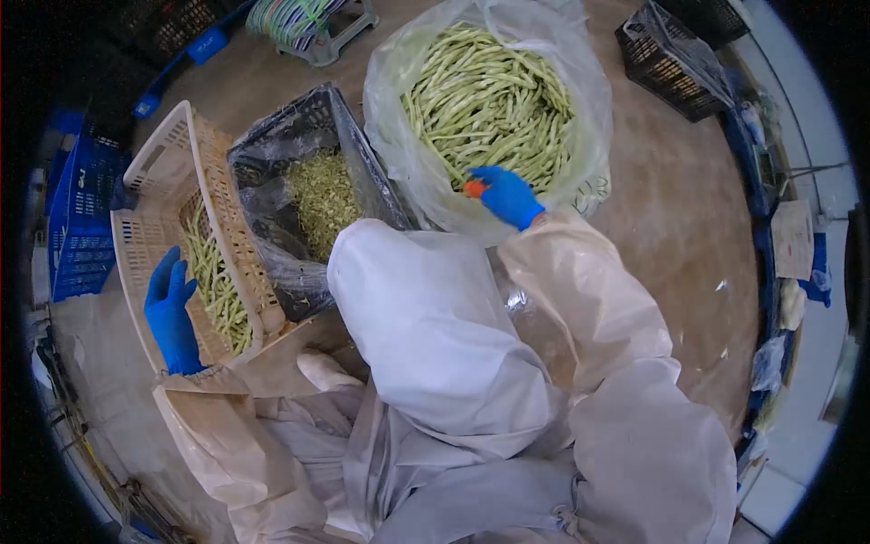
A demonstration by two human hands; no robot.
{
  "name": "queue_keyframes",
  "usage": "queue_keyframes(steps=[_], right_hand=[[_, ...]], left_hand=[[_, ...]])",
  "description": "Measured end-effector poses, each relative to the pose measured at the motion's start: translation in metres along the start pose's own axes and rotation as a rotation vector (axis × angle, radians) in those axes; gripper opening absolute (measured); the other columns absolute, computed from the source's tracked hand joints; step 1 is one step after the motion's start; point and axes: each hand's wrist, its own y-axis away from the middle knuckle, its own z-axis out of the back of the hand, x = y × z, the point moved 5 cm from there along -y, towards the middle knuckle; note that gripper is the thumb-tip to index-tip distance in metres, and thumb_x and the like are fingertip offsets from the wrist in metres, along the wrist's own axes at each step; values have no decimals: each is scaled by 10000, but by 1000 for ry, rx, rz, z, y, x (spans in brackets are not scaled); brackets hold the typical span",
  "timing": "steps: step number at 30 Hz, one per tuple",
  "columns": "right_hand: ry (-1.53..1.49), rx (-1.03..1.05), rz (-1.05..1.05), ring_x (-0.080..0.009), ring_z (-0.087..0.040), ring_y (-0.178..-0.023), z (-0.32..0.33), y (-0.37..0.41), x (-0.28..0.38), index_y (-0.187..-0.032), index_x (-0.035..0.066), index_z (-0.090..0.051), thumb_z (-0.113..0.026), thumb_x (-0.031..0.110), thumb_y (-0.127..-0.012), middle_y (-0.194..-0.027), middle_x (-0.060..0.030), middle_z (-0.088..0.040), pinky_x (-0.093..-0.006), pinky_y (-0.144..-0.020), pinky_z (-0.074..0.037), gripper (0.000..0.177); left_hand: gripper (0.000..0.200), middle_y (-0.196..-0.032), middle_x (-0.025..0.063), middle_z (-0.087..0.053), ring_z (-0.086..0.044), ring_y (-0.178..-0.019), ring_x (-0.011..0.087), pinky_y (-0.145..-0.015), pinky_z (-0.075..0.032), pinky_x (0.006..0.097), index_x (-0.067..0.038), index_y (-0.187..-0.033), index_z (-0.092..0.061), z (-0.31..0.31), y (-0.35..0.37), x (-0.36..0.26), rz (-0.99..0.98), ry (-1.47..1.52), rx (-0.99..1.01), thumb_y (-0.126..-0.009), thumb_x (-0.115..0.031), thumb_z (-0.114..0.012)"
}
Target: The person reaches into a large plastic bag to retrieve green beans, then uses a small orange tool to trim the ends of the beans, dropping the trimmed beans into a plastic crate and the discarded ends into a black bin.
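Observation:
My right hand point(509, 198), in a blue glove, is at the near edge of a large clear plastic bag point(390, 118) full of long green beans point(489, 100). Its fingers are closed on a small orange object point(474, 189), whose kind I cannot make out. At the left, my blue-gloved left hand point(172, 313) is open, fingers stretched and thumb apart, over the near left side of a cream plastic basket point(145, 222). More green beans point(216, 281) lie in this basket, beside the hand.
Between basket and bag stands a black crate point(362, 150) lined with plastic, holding chopped green trimmings point(323, 195). Blue crates point(86, 213) are at the far left. A small stool point(322, 45) stands at the back, and a black crate point(671, 68) at the back right.

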Motion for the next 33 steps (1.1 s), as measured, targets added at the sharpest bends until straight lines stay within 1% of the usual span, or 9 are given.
queue_keyframes(steps=[5, 9, 12, 13, 19, 25, 30, 31, 33], right_hand=[[684, 83, 109, -303, -496, -1149, 43, -40, -60, -1301, 88, -447, -626, 101, -702, -1273, -154, -498, -418, -977, -377, 626], [940, 170, 342, -281, -307, -1321, 21, -64, -72, -1379, 123, -294, -640, 82, -668, -1401, -111, -354, -532, -1058, -234, 792], [854, 263, 115, -244, -306, -1321, -3, -104, -112, -1364, 197, -320, -499, 201, -815, -1421, -51, -334, -582, -1035, -217, 578], [815, 121, 143, -248, -396, -1260, -19, -120, -142, -1327, 230, -370, -453, 220, -848, -1345, -37, -437, -597, -980, -283, 486], [1035, 402, -43, -248, -540, -1091, 20, -70, -103, -1134, 143, -563, -587, 221, -766, -1132, -69, -574, -550, -916, -372, 377], [1031, 128, 446, -257, -525, -1110, 1, -80, -126, -1122, 174, -559, -539, 239, -789, -1158, -48, -558, -612, -988, -260, 340], [1037, 244, 26, -256, -616, -962, 6, -97, -120, -1049, 207, -597, -511, 202, -795, -980, -44, -652, -491, -804, -455, 268], [1063, 102, 232, -255, -660, -736, 11, -89, -119, -947, 211, -621, -529, 200, -785, -783, -66, -656, -414, -591, -496, 187], [1096, 124, 227, -265, -619, -820, 14, -74, -116, -826, 197, -655, -561, 162, -727, -809, -70, -621, -418, -688, -476, 141]], left_hand=[[343, -1171, 74, -581, -546, -1014, 137, -807, -449, 276, -34, -1181, -570, -6, -1, 0, -34, -51, -16, -865, -164, -593], [344, -1163, 77, -586, -545, -1018, 139, -803, -452, 277, -28, -1189, -563, -13, -4, 5, -25, -140, 28, -874, -163, -584], [341, -1165, 82, -586, -543, -1026, 142, -818, -455, 285, -22, -1193, -558, -23, -5, 1, -8, -204, 68, -881, -158, -574], [339, -1168, 84, -584, -543, -1028, 144, -825, -456, 288, -21, -1194, -557, -25, -5, 1, -8, -209, 73, -883, -154, -570], [351, -1190, 76, -569, -533, -1048, 154, -836, -447, 289, -30, -1209, -550, -23, -3, -2, 17, -224, 96, -895, -185, -556], [324, -1139, 72, -595, -536, -995, 118, -835, -433, 258, -16, -1185, -564, -32, -1, 6, 32, -250, 146, -885, -139, -563], [313, -1128, 67, -601, -531, -998, 111, -847, -423, 255, -17, -1171, -573, -44, 7, -12, 6, -247, 229, -883, -138, -567], [311, -1128, 67, -601, -530, -1002, 112, -849, -422, 256, -16, -1171, -574, -40, 7, -14, -5, -244, 220, -883, -135, -565], [307, -1129, 68, -601, -530, -1011, 114, -855, -421, 259, -16, -1169, -574, -33, 9, -13, -13, -241, 203, -884, -130, -562]])
